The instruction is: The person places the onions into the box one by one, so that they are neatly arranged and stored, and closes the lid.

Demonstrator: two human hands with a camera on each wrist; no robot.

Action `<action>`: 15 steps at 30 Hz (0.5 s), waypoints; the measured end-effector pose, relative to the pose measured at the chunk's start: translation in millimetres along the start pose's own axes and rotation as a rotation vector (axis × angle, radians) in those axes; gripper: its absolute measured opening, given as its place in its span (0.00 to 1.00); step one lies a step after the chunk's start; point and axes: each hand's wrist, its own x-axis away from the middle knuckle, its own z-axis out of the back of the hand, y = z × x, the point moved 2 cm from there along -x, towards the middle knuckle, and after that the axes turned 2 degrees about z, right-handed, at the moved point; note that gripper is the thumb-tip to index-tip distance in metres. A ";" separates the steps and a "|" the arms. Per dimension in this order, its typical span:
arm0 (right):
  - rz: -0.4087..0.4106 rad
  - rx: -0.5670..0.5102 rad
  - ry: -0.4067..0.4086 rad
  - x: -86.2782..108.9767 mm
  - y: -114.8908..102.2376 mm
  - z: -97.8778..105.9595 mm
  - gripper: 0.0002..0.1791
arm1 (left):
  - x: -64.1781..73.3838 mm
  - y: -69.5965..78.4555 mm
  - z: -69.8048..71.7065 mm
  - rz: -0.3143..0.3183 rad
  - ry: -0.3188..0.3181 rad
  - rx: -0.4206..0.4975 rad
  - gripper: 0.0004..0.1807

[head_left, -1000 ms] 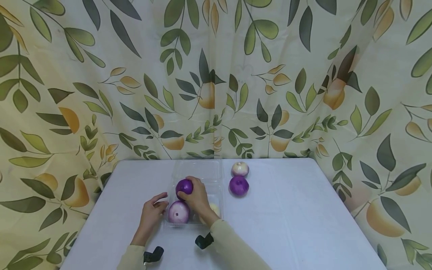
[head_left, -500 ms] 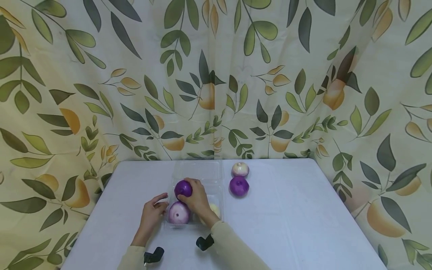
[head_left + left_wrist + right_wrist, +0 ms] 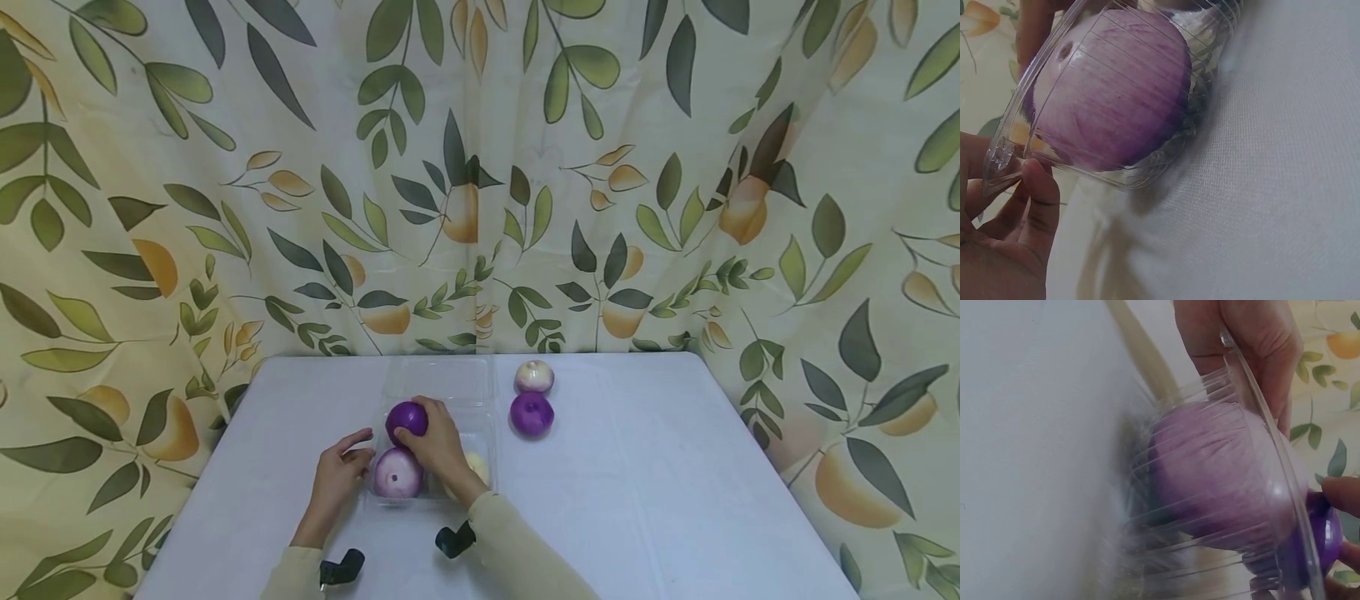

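A clear plastic clamshell box (image 3: 468, 498) stands on the table, its lid laid back. My right hand (image 3: 438, 442) grips a dark purple onion (image 3: 405, 422) at the box's back left. Just in front of it, a larger pale purple onion (image 3: 397, 473) sits inside the box; its side shows through the ribbed wall in the left wrist view. A pale yellowish round thing (image 3: 476, 467) in the box's right part is mostly hidden by my right hand. With thumb and fingers my left hand (image 3: 1010, 219) pinches the box's rim at its left side.
Right of the box lie a purple onion (image 3: 532, 414) and, behind it, a whitish onion (image 3: 534, 377). The clear lid (image 3: 442, 379) rests toward the table's back edge. A leaf-patterned curtain (image 3: 480, 275) hangs behind the white table (image 3: 637, 475).
My right hand and the dark purple onion have shifted slightly left and toward me. My left hand stays at the box's side.
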 end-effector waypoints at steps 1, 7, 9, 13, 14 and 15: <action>0.002 0.002 -0.001 0.7 0.3 -0.4 0.32 | 0.1 0.1 0.0 -0.003 0.000 -0.003 0.22; 0.020 0.019 -0.016 1.7 3.0 -3.4 0.29 | -0.3 0.1 -0.2 -0.006 0.002 -0.003 0.22; 0.017 0.024 -0.016 1.7 3.4 -3.7 0.28 | -0.3 -0.2 -0.1 -0.005 0.004 0.002 0.22; -0.016 0.027 -0.023 1.8 3.3 -3.1 0.25 | -0.2 -0.4 -0.2 -0.003 0.003 0.008 0.23; -0.028 0.025 -0.026 1.8 3.3 -2.8 0.25 | -0.1 -0.6 -0.3 -0.002 0.002 0.010 0.23; -0.042 0.019 -0.031 1.6 3.2 -2.4 0.25 | -0.1 -0.7 -0.4 -0.002 0.002 0.009 0.23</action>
